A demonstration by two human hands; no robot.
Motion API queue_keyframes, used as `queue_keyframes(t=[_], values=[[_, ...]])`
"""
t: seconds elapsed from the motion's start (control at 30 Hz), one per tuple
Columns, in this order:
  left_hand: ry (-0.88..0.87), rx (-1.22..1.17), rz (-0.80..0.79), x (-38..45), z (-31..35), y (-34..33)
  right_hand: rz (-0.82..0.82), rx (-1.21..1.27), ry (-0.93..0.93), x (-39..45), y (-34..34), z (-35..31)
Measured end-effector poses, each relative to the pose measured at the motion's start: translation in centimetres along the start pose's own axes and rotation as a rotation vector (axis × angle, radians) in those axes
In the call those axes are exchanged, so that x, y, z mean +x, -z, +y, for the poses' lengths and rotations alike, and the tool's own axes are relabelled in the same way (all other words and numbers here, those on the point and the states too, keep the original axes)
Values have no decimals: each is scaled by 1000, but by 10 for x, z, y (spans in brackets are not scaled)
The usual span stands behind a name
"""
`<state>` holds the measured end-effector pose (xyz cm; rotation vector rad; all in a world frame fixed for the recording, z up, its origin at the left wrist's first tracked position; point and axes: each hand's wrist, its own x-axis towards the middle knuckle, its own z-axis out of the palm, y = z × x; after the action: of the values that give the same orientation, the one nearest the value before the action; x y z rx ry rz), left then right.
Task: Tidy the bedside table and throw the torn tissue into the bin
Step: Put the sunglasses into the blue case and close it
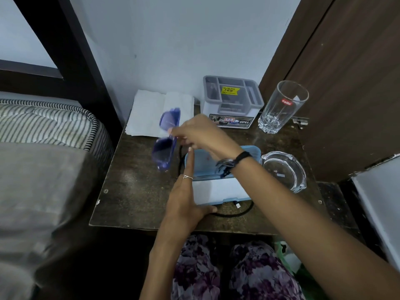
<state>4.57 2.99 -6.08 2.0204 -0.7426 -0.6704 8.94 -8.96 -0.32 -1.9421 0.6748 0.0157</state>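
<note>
My right hand (pixel 202 135) holds a pair of blue-tinted glasses (pixel 165 140) by one arm, above the left part of the dark bedside table (pixel 134 191). The glasses are blurred. My left hand (pixel 186 198) rests flat against the left side of an open light-blue glasses case (pixel 218 189), its thumb under the front edge. A white tissue (pixel 149 113) lies unfolded at the table's back left, partly behind the glasses. A black cable (pixel 236 213) curls from under the case.
A grey and white organiser (pixel 232 100) stands at the back by the wall. A tall glass (pixel 281 107) stands to its right, a glass ashtray (pixel 283 169) nearer. The bed (pixel 43 148) lies left. A green-lined bin (pixel 290 258) sits on the floor at lower right.
</note>
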Motion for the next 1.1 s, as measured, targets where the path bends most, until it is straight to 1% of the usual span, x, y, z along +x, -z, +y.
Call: queue_keyframes(t=[0.07, 0.1, 0.13, 0.17, 0.2, 0.27, 0.3, 0.37, 0.4, 0.47, 0.57, 0.63, 0.73, 0.83, 0.87, 0.93, 0.97, 1.0, 1.03, 1.07, 1.1], values=[[-19, -17, 10, 0, 3, 1, 77, 269, 101, -8, 16, -6], [-31, -32, 15, 0, 3, 1, 136, 301, 167, -16, 25, -9], [-39, -53, 21, 0, 3, 2, 192, 247, 246, -24, 34, -9], [-42, -77, 27, 0, 2, 1, 209, 148, 324, -34, 43, -9], [-44, -102, 32, 0, 1, 1, 179, 48, 381, -45, 51, -6], [-49, -137, 54, 2, -3, 0, 20, -145, 469, -68, 67, 2], [-44, -148, 62, 2, -5, -1, -71, -282, 497, -77, 75, 9], [-23, -165, 73, 2, -6, -2, -223, -591, 501, -91, 81, 23], [-17, -170, 80, 2, -7, -2, -271, -698, 473, -94, 80, 29], [-12, -171, 94, 2, -7, -3, -329, -839, 413, -95, 73, 42], [-30, -167, 102, 3, -10, -3, -349, -1012, 445, -91, 64, 58], [-40, -168, 100, 4, -10, -2, -333, -983, 481, -87, 63, 65], [-38, -188, 91, 5, -9, -1, -326, -801, 520, -82, 63, 75], [-39, -184, 83, 6, -10, -1, -299, -637, 505, -84, 61, 82], [-45, -179, 85, 6, -10, -2, -239, -604, 531, -86, 60, 82], [-41, -178, 93, 5, -9, -1, -28, -495, 628, -89, 62, 78], [-34, -182, 103, 6, -9, -1, 82, -420, 652, -89, 65, 74], [-33, -183, 112, 6, -9, -1, 159, -360, 653, -88, 68, 71], [-32, -188, 116, 7, -11, -2, 191, -338, 629, -85, 72, 68], [-33, -197, 114, 7, -11, -2, 176, -359, 573, -83, 74, 67], [-38, -203, 115, 7, -11, -3, 128, -416, 503, -82, 76, 69]])
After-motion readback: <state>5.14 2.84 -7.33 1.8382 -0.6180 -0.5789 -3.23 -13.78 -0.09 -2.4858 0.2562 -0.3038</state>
